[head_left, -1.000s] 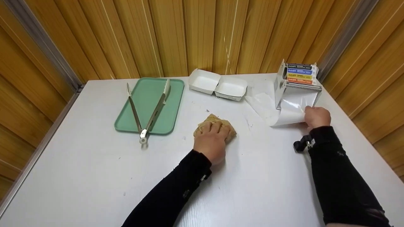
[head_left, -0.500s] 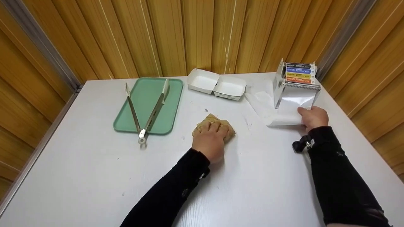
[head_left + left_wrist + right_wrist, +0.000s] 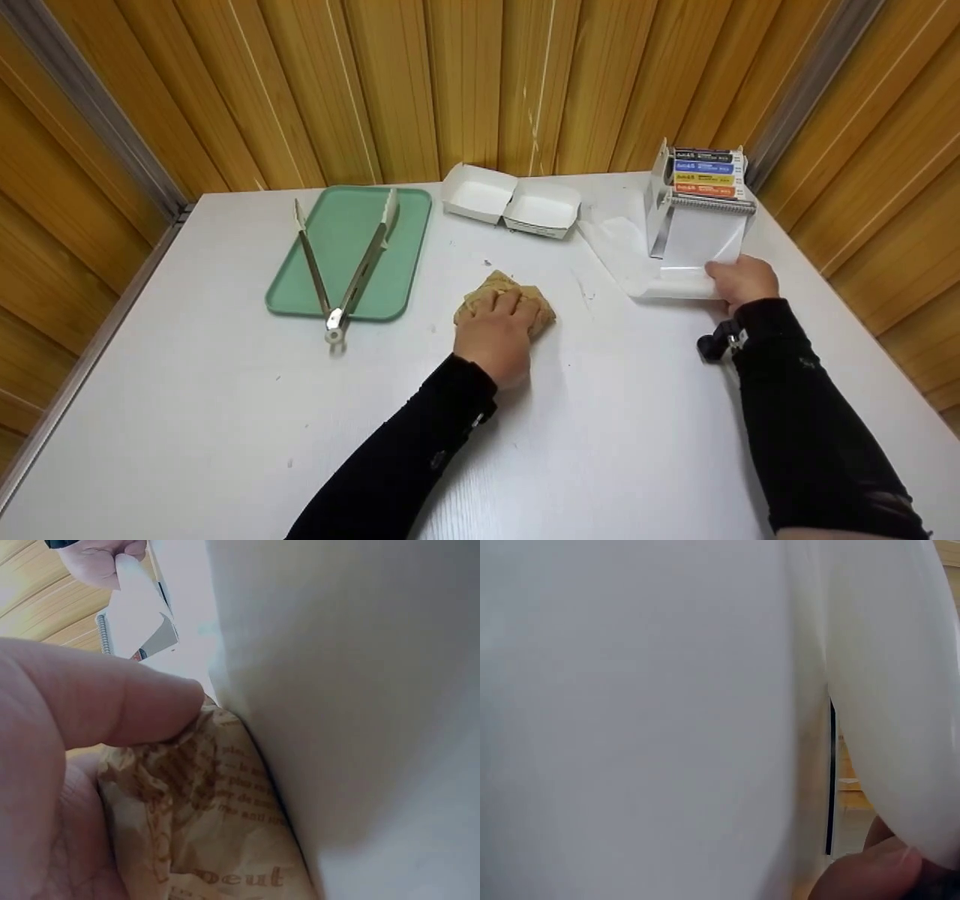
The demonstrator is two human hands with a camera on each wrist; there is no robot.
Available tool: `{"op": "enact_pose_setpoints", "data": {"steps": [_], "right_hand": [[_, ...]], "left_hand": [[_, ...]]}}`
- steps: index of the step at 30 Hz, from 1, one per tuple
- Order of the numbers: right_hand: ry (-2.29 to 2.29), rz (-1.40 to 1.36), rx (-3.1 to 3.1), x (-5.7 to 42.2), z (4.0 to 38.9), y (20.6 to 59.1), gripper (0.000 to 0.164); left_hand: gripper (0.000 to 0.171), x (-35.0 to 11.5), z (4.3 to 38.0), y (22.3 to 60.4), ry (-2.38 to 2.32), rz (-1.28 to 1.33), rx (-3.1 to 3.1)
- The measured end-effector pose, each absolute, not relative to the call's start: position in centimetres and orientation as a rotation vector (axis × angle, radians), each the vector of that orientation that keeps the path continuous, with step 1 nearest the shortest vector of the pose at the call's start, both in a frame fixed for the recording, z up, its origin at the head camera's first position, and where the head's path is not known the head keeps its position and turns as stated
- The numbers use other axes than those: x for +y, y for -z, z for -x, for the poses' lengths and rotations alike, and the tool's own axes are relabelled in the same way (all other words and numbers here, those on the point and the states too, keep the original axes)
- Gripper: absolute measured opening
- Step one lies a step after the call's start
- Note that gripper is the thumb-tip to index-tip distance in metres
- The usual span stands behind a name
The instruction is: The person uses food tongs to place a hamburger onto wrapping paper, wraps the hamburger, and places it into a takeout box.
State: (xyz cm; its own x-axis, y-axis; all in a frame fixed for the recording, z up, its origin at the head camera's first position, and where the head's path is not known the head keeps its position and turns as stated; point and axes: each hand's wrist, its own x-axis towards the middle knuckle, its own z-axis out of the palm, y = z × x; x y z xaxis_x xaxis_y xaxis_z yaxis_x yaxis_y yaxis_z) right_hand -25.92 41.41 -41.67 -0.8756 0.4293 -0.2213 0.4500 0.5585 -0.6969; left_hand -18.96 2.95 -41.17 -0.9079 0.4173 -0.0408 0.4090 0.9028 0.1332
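My left hand lies over a crumpled brown paper-wrapped bundle on the white table and grips it. In the left wrist view the thumb side presses the folded top of the bundle, which carries brown printed words. My right hand pinches the edge of a glossy white strip with the thumb on top. This strip hangs from the front of a white label dispenser and trails left over the table. Close up in the right wrist view, the strip bulges in a curve above the fingertips.
A green tray stands at the back left, with spread metal tongs lying across it. Between tray and dispenser sits an opened white paper box. Black, blue, yellow and orange boxes fill the dispenser's top. Wood-panel walls border the table.
The right thumb has shifted slightly left along the white strip, and the strip's curl has lowered and changed shape. The left hand stays on the paper-wrapped bundle; the whole view drifts a little.
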Motion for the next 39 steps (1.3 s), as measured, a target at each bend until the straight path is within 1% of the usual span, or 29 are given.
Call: {"op": "enact_pose_setpoints", "data": {"steps": [5,8,14,18,23,25,28,31,39], "right_hand": [[1.167,-0.712,2.755,41.9,26.1,41.7,0.052],[1.124,-0.685,2.765,42.0,26.2,41.5,0.051],[0.974,-0.676,2.811,41.6,26.2,41.0,0.057],[0.955,-0.686,2.789,41.3,26.2,40.7,0.062],[0.979,-0.679,2.794,41.5,26.6,40.6,0.062],[1.099,-0.719,2.770,41.6,26.7,40.6,0.066],[1.307,-0.805,2.692,41.7,26.9,40.6,0.081],[1.410,-0.881,2.628,41.8,27.0,40.7,0.089],[1.157,-0.818,2.747,41.9,27.0,40.6,0.077]], "left_hand": [[0.058,2.9,18.9,41.1,-0.202,-0.657,3.008],[0.057,2.9,18.9,41.1,-0.203,-0.669,3.010],[0.057,2.8,19.1,41.2,-0.199,-0.677,3.004],[0.056,2.8,19.1,41.2,-0.195,-0.680,3.007],[0.051,2.8,19.0,41.3,-0.214,-0.683,3.039],[0.051,2.8,19.0,41.3,-0.219,-0.683,3.050],[0.052,2.8,19.0,41.3,-0.208,-0.684,3.053],[0.052,2.8,19.0,41.3,-0.211,-0.689,3.051],[0.052,2.8,19.0,41.3,-0.218,-0.686,3.045]]}}
